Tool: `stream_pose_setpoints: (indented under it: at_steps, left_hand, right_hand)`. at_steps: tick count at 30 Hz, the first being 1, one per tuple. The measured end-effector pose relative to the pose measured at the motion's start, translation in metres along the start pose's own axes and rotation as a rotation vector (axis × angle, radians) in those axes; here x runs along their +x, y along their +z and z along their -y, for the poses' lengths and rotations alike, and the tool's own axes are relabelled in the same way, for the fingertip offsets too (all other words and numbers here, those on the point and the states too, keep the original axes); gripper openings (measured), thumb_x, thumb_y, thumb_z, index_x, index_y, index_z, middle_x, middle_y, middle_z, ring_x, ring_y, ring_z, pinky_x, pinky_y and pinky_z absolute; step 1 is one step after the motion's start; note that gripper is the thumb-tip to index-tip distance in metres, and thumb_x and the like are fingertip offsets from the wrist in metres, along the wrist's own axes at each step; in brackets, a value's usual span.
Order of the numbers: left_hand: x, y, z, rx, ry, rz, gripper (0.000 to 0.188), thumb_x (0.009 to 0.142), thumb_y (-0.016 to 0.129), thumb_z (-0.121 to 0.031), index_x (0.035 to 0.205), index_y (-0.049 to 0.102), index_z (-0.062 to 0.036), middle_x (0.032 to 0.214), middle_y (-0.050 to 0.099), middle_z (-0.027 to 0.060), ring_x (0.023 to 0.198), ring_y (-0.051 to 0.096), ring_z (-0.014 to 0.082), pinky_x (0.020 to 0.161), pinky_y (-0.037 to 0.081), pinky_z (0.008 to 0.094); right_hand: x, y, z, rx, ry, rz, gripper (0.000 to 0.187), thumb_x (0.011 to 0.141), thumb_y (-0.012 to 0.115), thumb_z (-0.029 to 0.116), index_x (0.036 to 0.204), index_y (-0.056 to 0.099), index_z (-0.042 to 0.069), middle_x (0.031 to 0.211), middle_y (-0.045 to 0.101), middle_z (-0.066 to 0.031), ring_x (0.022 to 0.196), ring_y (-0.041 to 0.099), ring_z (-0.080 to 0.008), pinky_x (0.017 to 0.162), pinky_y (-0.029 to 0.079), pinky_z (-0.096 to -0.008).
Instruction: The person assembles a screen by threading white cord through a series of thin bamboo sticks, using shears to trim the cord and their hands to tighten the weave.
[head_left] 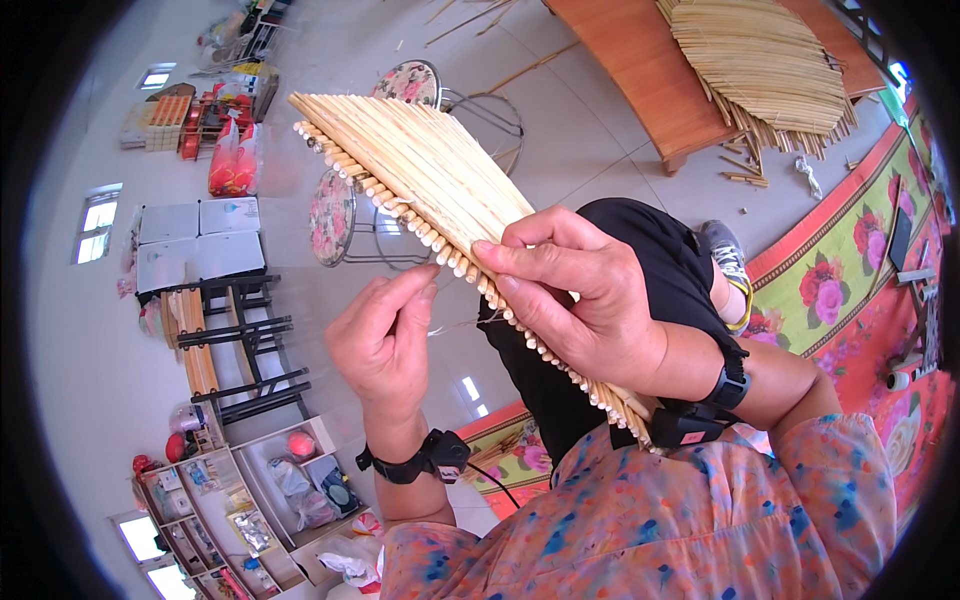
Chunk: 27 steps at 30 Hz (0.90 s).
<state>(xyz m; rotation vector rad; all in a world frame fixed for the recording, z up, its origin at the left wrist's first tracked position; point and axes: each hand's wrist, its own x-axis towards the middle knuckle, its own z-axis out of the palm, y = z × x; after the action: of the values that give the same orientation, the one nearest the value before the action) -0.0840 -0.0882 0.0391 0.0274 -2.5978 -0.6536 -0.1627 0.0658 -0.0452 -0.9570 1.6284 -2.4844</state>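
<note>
A mat of pale straw-coloured stalks (420,150), laid side by side with their cut ends in a row, slants from the upper left down to my lap. My right hand (590,290) grips its edge near the middle, thumb and fingers pressed on the stalks. Just left of that edge is my left hand (385,335), its thumb and forefinger pinched together by the stalk ends. Whatever lies between those fingertips is too small to make out. A thin loose strand (455,326) shows below the edge, between my hands.
Another, rounded stalk mat (765,65) lies on a brown wooden table (640,75), with cut stalk pieces on the floor beside it. Two flowered stools (332,218) stand beyond my hands. Shelves (190,510) and folded black-legged furniture (240,350) are at left; a flowered rug (825,285) is at right.
</note>
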Motion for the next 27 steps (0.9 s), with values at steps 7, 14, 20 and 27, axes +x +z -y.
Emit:
stream_pose_setpoints:
  at_steps: [7,14,20,27]
  left_hand:
    - [0.003,0.003,0.0,0.001,-0.023,0.008,0.013,0.082,0.066,0.006,0.094,0.069,0.003,0.067,0.059,0.0068,0.056,0.05,0.0102,0.051,0.038,0.0239]
    - [0.004,0.009,0.002,-0.095,-0.005,-0.021,0.01,0.083,0.067,0.005,0.093,0.067,0.0031,0.067,0.06,0.0073,0.057,0.052,0.0102,0.052,0.039,0.0232]
    - [0.003,0.004,-0.005,0.025,-0.075,0.024,0.009,0.084,0.066,0.004,0.093,0.066,0.0029,0.07,0.063,0.0072,0.06,0.057,0.0099,0.054,0.043,0.0224]
    - [-0.004,0.003,-0.013,-0.073,-0.277,-0.013,0.008,0.087,0.063,0.002,0.095,0.065,0.002,0.073,0.064,0.0045,0.061,0.059,0.0066,0.055,0.046,0.0201]
  right_hand:
    - [0.002,-0.002,-0.001,-0.017,-0.044,-0.04,0.029,0.083,0.065,-0.003,0.11,0.071,0.004,0.093,0.062,-0.0087,0.069,0.061,-0.0139,0.06,0.049,-0.0241]
    - [0.001,0.0,0.001,0.014,-0.041,-0.054,0.025,0.082,0.067,-0.001,0.107,0.071,0.003,0.092,0.063,-0.0093,0.067,0.062,-0.0159,0.058,0.051,-0.0257]
    - [0.003,-0.003,0.001,0.006,-0.022,-0.024,0.027,0.082,0.067,-0.002,0.108,0.07,0.002,0.092,0.063,-0.0097,0.067,0.062,-0.0162,0.058,0.051,-0.0264]
    - [0.004,-0.003,0.002,-0.025,-0.057,-0.009,0.029,0.081,0.067,-0.004,0.11,0.069,0.001,0.091,0.062,-0.0095,0.065,0.062,-0.0163,0.055,0.05,-0.0262]
